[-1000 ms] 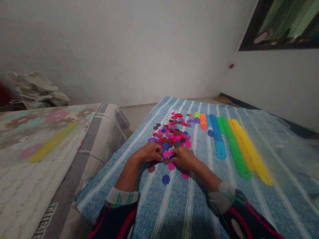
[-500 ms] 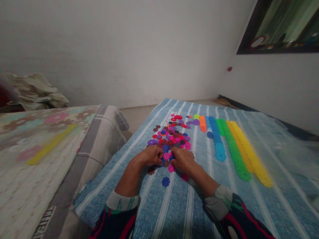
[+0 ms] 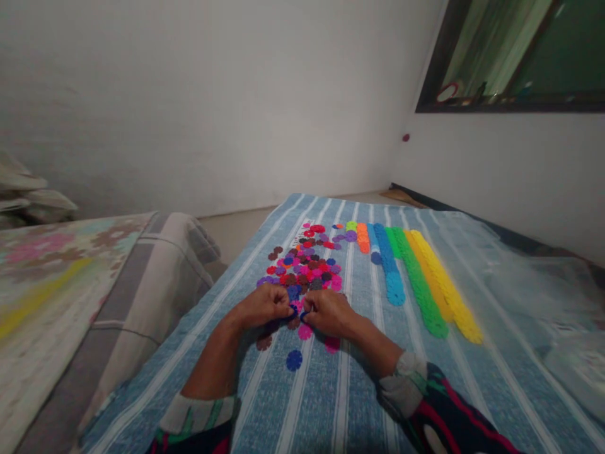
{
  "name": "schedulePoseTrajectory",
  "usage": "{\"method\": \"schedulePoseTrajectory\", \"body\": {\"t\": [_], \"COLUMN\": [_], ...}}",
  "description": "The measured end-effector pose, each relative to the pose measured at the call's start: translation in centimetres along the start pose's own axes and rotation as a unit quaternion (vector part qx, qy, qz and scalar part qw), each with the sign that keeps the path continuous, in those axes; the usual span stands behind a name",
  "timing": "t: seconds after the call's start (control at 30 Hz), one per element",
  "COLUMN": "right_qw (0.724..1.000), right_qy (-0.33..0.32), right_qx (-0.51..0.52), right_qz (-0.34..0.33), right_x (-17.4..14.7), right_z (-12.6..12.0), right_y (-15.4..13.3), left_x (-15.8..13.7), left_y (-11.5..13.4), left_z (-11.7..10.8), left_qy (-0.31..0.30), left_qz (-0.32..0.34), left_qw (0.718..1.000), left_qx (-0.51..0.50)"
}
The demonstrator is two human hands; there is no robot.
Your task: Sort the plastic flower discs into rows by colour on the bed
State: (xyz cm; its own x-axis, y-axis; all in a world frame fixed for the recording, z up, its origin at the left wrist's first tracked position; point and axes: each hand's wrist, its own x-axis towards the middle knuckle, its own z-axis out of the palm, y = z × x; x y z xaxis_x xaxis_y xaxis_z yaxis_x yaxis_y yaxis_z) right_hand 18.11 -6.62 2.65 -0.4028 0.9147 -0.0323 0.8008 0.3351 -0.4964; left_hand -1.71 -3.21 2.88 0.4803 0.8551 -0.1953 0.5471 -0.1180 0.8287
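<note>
My left hand (image 3: 265, 305) is closed in a pinch on a dark blue flower-shaped disc (image 3: 293, 311), mostly covered by the fingers. Facing it, a small gap away, my right hand (image 3: 329, 311) pinches a second dark blue disc (image 3: 304, 316). Both are just above the near edge of a loose pile of notched plastic discs (image 3: 309, 272) in pink, red, brown, purple, blue and black. One blue disc (image 3: 293, 360) lies apart on the striped cloth, nearer to me. Pink discs (image 3: 333, 344) lie below my right hand, and a brown disc (image 3: 264, 342) below my left.
To the right, discs lie in long overlapping rows: yellow (image 3: 444, 284), green (image 3: 420, 290), blue (image 3: 390, 265) and a short orange row (image 3: 363, 238). A clear plastic bag (image 3: 574, 359) lies at the right edge. Left stands another surface with a grey checked cover (image 3: 179, 243).
My view has turned to the right, so everything sits further left. Both hands stay close together, and the dark blue discs at their fingertips now show between them.
</note>
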Motion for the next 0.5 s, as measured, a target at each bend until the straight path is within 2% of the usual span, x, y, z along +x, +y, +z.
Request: {"method": "schedulePoseTrajectory", "body": {"t": [0.07, 0.13, 0.23, 0.3, 0.37, 0.5], "right_qw": [1.000, 0.999, 0.982, 0.970, 0.965, 0.962], "right_qy": [0.008, 0.048, 0.113, 0.111, 0.109, 0.098], "right_qx": [0.018, 0.001, -0.104, -0.148, -0.158, -0.171], "right_qz": [-0.004, 0.014, 0.107, 0.159, 0.178, 0.189], "right_x": [0.4, 0.9, 1.6, 1.9, 2.1, 2.5], "right_z": [-1.2, -3.1, -6.6, -8.6, -10.0, -10.9], "right_y": [1.6, 4.0, 8.6, 11.5, 13.7, 16.0], "left_x": [0.2, 0.4, 0.7, 0.9, 0.9, 1.0], "left_y": [0.0, -0.2, -0.7, -0.9, -1.0, -1.0], "left_z": [-0.1, -0.2, -0.2, -0.2, -0.3, -0.3], "left_qy": [0.011, 0.020, 0.028, 0.032, 0.036, 0.044], "left_qz": [0.003, 0.005, 0.011, 0.014, 0.013, 0.011], "left_qw": [1.000, 1.000, 0.999, 0.999, 0.999, 0.999], "left_qx": [-0.003, 0.000, 0.010, 0.019, 0.025, 0.019]}}
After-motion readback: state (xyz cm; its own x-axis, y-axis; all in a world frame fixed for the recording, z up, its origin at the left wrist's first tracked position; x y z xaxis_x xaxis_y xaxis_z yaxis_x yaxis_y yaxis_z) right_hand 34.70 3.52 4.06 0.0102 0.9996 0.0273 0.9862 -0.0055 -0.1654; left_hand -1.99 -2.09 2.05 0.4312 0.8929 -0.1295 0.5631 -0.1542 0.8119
